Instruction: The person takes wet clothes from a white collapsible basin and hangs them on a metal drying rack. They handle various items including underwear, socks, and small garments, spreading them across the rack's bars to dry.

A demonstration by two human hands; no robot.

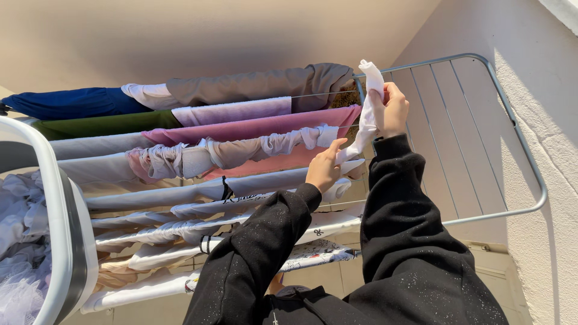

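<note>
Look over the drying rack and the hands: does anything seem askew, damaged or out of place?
Nothing looks damaged or spilled. Clothes fill the left part of the drying rack, while its raised right wing is bare. The left hand and right hand stretch a white sock between them.

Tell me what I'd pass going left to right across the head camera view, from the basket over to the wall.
White laundry basket → clothes draped over the drying rack, such as the pink cloth → left hand → white sock → right hand → the rack's bare grey wing → white rough wall.
</note>
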